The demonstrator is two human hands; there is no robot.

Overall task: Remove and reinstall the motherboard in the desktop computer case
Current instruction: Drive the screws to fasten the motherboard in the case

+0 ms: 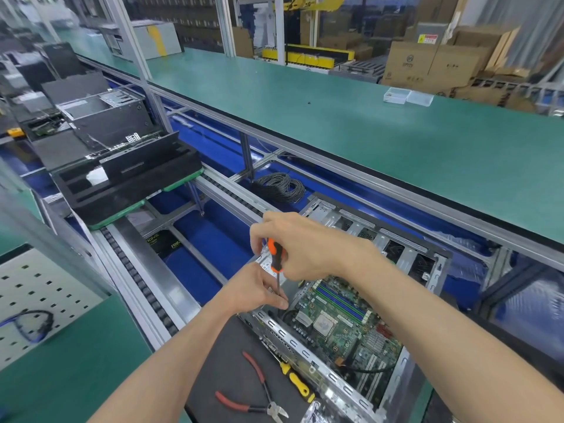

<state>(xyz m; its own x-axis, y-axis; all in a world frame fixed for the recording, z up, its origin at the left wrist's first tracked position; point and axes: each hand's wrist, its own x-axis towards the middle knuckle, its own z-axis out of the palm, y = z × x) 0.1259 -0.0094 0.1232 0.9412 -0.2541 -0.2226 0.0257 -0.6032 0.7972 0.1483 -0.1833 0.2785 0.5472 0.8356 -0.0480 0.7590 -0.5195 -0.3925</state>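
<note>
An open desktop case (317,374) lies on its side on a dark mat, with the green motherboard (345,325) inside it. My right hand (305,245) grips the orange-and-black handle of a screwdriver (276,254), held upright over the board's far-left corner. My left hand (259,290) pinches the screwdriver's thin shaft near its tip, just above the case edge. The tip itself is hidden behind my fingers.
A yellow-handled screwdriver (296,380) and red-handled pliers (256,392) lie on the mat (219,361) in front of the case. A coil of black cable (279,186) sits behind it. Black foam trays (128,184) and other cases (106,117) stand left on the conveyor.
</note>
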